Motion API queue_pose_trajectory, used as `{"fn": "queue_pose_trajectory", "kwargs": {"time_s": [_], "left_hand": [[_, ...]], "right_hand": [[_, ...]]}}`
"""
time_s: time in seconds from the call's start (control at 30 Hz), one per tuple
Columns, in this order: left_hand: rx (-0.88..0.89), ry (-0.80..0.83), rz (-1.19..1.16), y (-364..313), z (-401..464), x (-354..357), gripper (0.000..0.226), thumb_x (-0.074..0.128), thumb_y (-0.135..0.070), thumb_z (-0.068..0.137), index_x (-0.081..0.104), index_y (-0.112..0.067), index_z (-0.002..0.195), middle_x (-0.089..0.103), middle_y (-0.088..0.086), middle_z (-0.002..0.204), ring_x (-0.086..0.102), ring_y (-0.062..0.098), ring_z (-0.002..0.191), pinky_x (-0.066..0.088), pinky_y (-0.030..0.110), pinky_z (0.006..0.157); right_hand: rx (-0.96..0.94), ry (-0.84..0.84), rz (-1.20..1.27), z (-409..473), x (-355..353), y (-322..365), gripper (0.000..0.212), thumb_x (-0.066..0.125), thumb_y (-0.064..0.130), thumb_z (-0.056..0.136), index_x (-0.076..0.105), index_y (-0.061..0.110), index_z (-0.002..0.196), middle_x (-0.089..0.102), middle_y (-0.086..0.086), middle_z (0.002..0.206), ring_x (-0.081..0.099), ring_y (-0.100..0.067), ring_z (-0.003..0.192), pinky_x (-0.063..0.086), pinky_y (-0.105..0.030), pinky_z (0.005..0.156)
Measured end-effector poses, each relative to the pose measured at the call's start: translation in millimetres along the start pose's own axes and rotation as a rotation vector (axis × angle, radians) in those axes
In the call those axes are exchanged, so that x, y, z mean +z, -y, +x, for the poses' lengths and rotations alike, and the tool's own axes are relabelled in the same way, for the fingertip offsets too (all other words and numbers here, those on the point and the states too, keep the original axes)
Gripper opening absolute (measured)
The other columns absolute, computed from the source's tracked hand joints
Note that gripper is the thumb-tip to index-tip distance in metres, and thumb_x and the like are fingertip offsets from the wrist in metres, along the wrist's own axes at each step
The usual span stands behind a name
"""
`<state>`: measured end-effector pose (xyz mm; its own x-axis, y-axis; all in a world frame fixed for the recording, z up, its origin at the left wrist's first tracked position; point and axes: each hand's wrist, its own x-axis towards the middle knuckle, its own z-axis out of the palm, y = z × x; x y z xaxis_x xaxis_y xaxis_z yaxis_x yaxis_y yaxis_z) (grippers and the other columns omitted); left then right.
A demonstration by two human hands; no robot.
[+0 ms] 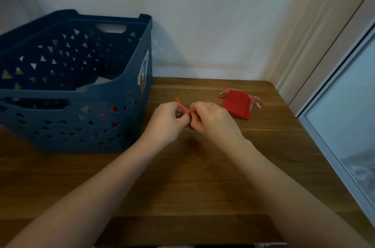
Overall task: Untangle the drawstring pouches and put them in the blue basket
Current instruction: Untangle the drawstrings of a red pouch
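From the head camera, we see most of the pouch (191, 126) hidden behind our hands; only a red scrap shows below the fingers, so its long axis cannot be told. Our left hand (165, 119) and right hand (211, 119) both pinch its red drawstring (183, 108), stretched between them above the table (182, 176) middle. More pouches (237, 104) lie stacked near the far right corner. The blue basket (67, 85) stands at the far left, with red bits showing through its holes.
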<state>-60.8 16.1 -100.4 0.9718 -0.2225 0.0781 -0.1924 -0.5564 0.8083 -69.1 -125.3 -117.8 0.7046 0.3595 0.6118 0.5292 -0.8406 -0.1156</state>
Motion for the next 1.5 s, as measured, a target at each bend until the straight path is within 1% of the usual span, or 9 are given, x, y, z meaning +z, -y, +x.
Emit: {"fn": "queue_pose_trajectory", "kwargs": {"time_s": [0.1,0.3,0.5,0.77,0.87,0.97,1.13,1.3,1.5], "left_hand": [[0.033,0.022,0.081,-0.2,0.3,-3.9,0.007,0.062,-0.021,0.088,0.06,-0.023,0.094,0.062,-0.009,0.086,0.057,0.002,0.081,0.046,0.017,0.068],[0.132,0.014,0.035,-5.3,-1.9,-7.5,0.012,0.062,-0.016,0.087,0.058,-0.027,0.086,0.064,-0.01,0.084,0.061,0.002,0.08,0.05,0.017,0.072],[0.143,-0.123,-0.071,-2.5,1.9,-3.0,0.017,0.064,-0.014,0.087,0.056,-0.027,0.08,0.064,-0.007,0.087,0.063,0.007,0.084,0.052,0.02,0.073],[0.233,-0.187,0.046,-3.5,-3.4,0.7,0.017,0.065,-0.022,0.087,0.067,-0.016,0.103,0.062,-0.012,0.091,0.061,0.001,0.086,0.05,0.016,0.079],[0.286,-0.226,0.165,-2.9,-0.1,2.0,0.013,0.062,-0.023,0.089,0.066,-0.015,0.097,0.063,-0.007,0.085,0.06,0.005,0.079,0.05,0.019,0.073],[0.354,-0.173,0.31,-1.7,1.9,2.1,0.008,0.055,-0.021,0.092,0.06,-0.018,0.086,0.051,-0.013,0.076,0.048,0.001,0.067,0.035,0.013,0.06],[0.212,-0.104,0.384,2.8,8.2,-3.8,0.025,0.052,-0.019,0.092,0.045,-0.025,0.069,0.049,-0.007,0.072,0.047,0.008,0.063,0.027,0.018,0.053],[-0.003,0.051,0.01,0.2,10.1,-5.7,0.022,0.049,-0.018,0.093,0.053,-0.018,0.071,0.064,-0.001,0.074,0.06,0.011,0.068,0.041,0.022,0.061],[-0.1,0.11,-0.276,3.7,14.1,-6.5,0.026,0.046,-0.014,0.095,0.052,-0.017,0.07,0.062,-0.001,0.075,0.061,0.014,0.076,0.046,0.026,0.07]], "right_hand": [[0.234,0.201,0.323,3.0,-9.3,-2.8,0.006,0.056,0.014,0.088,0.062,0.015,0.09,0.057,0.009,0.073,0.054,-0.004,0.065,0.045,-0.021,0.062],[0.576,0.373,1.114,8.1,-22.8,-10.9,0.026,0.049,0.0,0.092,0.06,0.014,0.074,0.053,0.005,0.054,0.046,-0.008,0.05,0.038,-0.019,0.053],[0.936,0.343,1.596,15.3,-18.1,-6.4,0.019,0.043,0.003,0.093,0.056,0.006,0.079,0.049,0.001,0.053,0.043,-0.007,0.045,0.034,-0.016,0.043],[1.015,0.282,1.609,17.8,-16.8,-6.3,0.019,0.044,0.004,0.093,0.057,0.006,0.08,0.049,0.001,0.054,0.044,-0.006,0.045,0.036,-0.014,0.042],[1.006,0.306,1.593,16.6,-16.1,-5.8,0.016,0.045,0.004,0.094,0.058,0.005,0.086,0.051,0.001,0.055,0.046,-0.006,0.048,0.04,-0.013,0.045],[1.015,0.295,1.564,15.8,-20.4,-7.9,0.013,0.046,0.002,0.094,0.058,0.005,0.09,0.051,0.0,0.057,0.046,-0.007,0.048,0.04,-0.013,0.045],[1.124,0.086,1.529,13.9,-22.0,-19.2,0.024,0.042,-0.005,0.091,0.049,0.018,0.087,0.048,0.002,0.048,0.04,-0.008,0.044,0.031,-0.017,0.044],[1.12,-0.007,1.512,13.3,-13.5,-17.7,0.027,0.041,-0.007,0.09,0.048,0.017,0.08,0.047,0.002,0.048,0.039,-0.008,0.045,0.033,-0.016,0.043],[1.112,-0.046,1.555,5.4,-11.1,-16.0,0.024,0.043,-0.005,0.091,0.053,0.016,0.09,0.048,0.002,0.051,0.041,-0.008,0.047,0.035,-0.016,0.045]]}}
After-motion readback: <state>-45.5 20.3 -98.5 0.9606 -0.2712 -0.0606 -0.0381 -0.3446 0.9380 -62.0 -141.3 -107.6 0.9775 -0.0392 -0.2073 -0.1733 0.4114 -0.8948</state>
